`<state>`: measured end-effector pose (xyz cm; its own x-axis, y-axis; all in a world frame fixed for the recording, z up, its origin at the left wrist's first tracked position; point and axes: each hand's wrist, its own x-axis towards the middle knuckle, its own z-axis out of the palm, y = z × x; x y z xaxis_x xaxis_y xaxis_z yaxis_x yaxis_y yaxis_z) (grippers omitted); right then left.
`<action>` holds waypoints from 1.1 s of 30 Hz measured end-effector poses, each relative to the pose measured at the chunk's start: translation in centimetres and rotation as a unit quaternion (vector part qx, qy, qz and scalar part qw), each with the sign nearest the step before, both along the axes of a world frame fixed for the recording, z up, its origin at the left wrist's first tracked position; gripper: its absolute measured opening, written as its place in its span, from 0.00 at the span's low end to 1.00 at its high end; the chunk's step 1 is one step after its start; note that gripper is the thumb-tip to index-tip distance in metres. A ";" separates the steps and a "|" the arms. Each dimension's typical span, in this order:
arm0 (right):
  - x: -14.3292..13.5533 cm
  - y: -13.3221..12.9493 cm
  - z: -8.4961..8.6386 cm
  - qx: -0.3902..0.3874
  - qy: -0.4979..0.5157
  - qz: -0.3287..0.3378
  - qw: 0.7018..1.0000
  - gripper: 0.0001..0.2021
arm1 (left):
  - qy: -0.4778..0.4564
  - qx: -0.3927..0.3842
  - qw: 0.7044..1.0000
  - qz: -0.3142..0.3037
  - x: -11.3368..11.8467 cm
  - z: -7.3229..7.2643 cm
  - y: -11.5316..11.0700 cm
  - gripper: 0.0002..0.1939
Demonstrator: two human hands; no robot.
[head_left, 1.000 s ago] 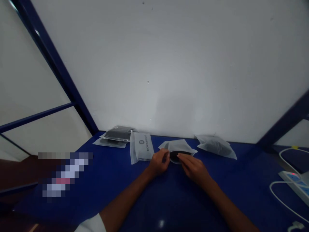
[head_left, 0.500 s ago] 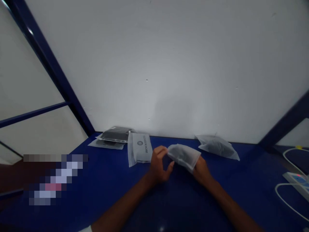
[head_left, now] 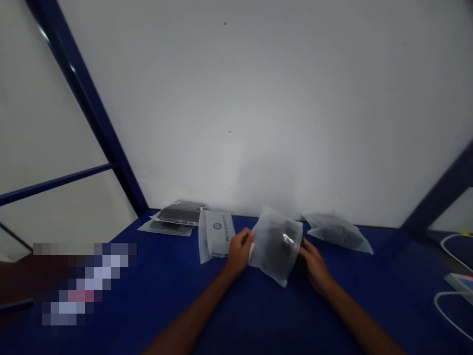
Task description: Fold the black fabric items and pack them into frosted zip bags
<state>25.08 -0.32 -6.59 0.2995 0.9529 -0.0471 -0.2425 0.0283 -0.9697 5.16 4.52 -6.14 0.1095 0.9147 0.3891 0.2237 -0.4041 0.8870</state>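
Observation:
A frosted plastic bag point(head_left: 275, 244) with something dark in it is held up over the blue table point(head_left: 251, 315), between my two hands. My left hand point(head_left: 240, 249) pinches the bag's left edge. At the bag's right edge my right hand point(head_left: 312, 261) has its fingers closed on a dark item that shows partly outside the bag; its fingertips are partly hidden. Just left of my left hand lies a frosted bag with ROCKBROS lettering point(head_left: 219, 234).
Two stacked bags with dark contents point(head_left: 181, 213) lie at the back left. Another frosted bag point(head_left: 338, 230) lies at the back right by the white wall point(head_left: 281, 98). A white device point(head_left: 460, 286) with cables is at the right edge.
The held bag has turned and opened out flatter, hanging lower in front. My right hand is now outside the bag's right edge, and my left hand has closed on its left edge.

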 end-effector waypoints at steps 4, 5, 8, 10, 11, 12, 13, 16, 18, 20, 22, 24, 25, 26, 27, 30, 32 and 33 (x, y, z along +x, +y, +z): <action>2.4 0.6 0.3 0.015 -0.002 -0.098 0.995 0.07 | -0.025 0.017 0.991 0.129 -0.4 0.2 0.3 0.18; 2.9 0.8 0.3 0.023 0.002 -0.117 0.993 0.06 | -0.029 0.023 0.986 0.162 -0.5 0.3 0.3 0.16; 4.0 1.0 0.3 0.050 0.016 -0.156 0.986 0.09 | -0.020 0.100 0.960 0.260 -0.6 0.5 0.3 0.07; 4.0 1.0 0.3 0.082 0.019 -0.160 0.983 0.13 | 0.008 0.197 0.940 0.279 -0.5 0.8 0.1 0.10; 3.9 0.9 0.3 0.102 0.014 -0.149 0.983 0.16 | 0.021 0.237 0.935 0.262 -0.4 0.9 -0.2 0.11; 3.6 0.7 0.3 0.121 0.006 -0.123 0.985 0.18 | 0.025 0.256 0.940 0.226 -0.2 1.0 -0.5 0.12; 3.3 0.5 0.3 0.135 0.000 -0.085 0.987 0.18 | 0.019 0.258 0.950 0.177 0.0 1.1 -1.0 0.11; 2.1 -0.5 0.7 0.124 0.023 0.046 0.991 0.15 | -0.028 0.184 0.982 0.038 0.7 1.4 -2.4 0.17; 1.3 -1.0 1.1 0.075 0.052 0.113 0.989 0.14 | -0.027 0.134 0.989 -0.050 1.0 1.3 -2.9 0.25; 0.8 -1.2 1.3 0.031 0.041 0.151 0.987 0.18 | -0.035 0.050 0.988 -0.143 1.1 1.1 -2.8 0.29; 0.6 -1.1 1.1 0.020 -0.024 0.129 0.991 0.22 | -0.081 -0.054 0.975 -0.198 1.2 0.5 -2.3 0.28; 0.7 -0.9 0.8 0.039 -0.127 0.052 0.990 0.26 | -0.139 -0.127 0.965 -0.183 1.4 -0.2 -1.6 0.29; 0.8 -0.9 0.6 0.054 -0.185 0.015 0.981 0.28 | -0.160 -0.150 0.963 -0.157 1.6 -0.5 -1.4 0.29; 0.9 -0.9 0.5 0.073 -0.243 -0.006 0.967 0.31 | -0.172 -0.167 0.962 -0.131 1.7 -0.7 -1.2 0.29; 0.8 -1.1 0.5 0.097 -0.300 -0.008 0.949 0.34 | -0.178 -0.178 0.962 -0.108 1.8 -0.9 -1.2 0.28; 0.4 -1.9 0.8 0.162 -0.447 0.060 0.878 0.49 | -0.161 -0.166 0.968 -0.093 2.0 -0.7 -1.6 0.25; 0.2 -2.2 1.0 0.177 -0.498 0.088 0.845 0.49 | -0.127 -0.136 0.977 -0.100 2.0 -0.3 -1.9 0.22; 0.2 -2.2 1.0 0.180 -0.507 0.082 0.839 0.44 | -0.101 -0.114 0.984 -0.092 1.9 -0.1 -2.0 0.21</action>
<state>25.27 -2.47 -5.59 -0.1238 0.8831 0.4525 0.6722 0.4101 -0.6164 7.05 2.51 -6.26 0.2227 0.9527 0.2069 -0.0253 -0.2065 0.9781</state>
